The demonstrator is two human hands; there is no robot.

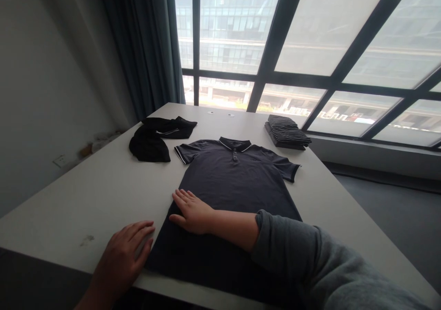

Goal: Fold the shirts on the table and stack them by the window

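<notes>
A dark polo shirt (237,186) lies spread out face up, its collar toward the window and its hem toward me. White lines trim the collar and sleeve ends. My right hand (193,211) rests flat on the shirt's left side, fingers stretched out, the arm reaching across the lower part of the shirt. Beside the shirt's lower left edge is my left hand (127,252), fingers extended with nothing in them. Its fingertips are close to the fabric; I cannot tell whether they touch it.
The shirt lies on a white table (103,200). A crumpled black garment (149,142) sits at the back left, and folded striped clothes (287,131) are stacked at the back right. Behind the table are a dark curtain (141,39) and large windows with a black frame (263,78).
</notes>
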